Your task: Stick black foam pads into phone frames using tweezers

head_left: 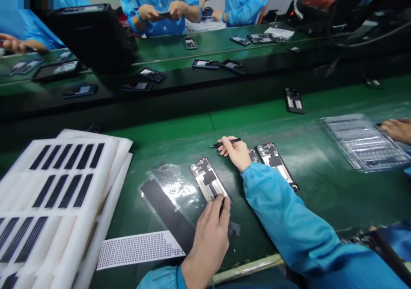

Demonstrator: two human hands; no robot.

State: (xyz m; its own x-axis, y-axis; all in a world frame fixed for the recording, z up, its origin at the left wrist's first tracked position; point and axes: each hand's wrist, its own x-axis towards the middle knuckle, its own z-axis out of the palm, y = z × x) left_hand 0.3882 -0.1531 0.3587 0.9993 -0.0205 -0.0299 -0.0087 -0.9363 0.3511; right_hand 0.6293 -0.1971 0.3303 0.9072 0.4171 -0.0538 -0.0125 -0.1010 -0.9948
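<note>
On the green mat lies an opened phone (208,177), its boards and silver battery area facing up. My left hand (208,233) is closed at its near end, fingers and thumb together on the lower edge, which they partly hide. Above and to the right, my right hand (236,152) grips black tweezers (229,142), their tip pointing left, apart from the phone. Beneath my right wrist a second opened phone (252,155) is mostly hidden, and a third opened phone (276,165) lies beside it. A small dark piece (234,229) rests right of my left hand.
White foam trays (105,182) with black strips are stacked at left. Near them are a white dotted sheet (138,250), a black strip (170,207) and clear film (189,190). Clear plastic trays (362,143) lie right, beside another person's hand (398,129). Several phones lie across the line.
</note>
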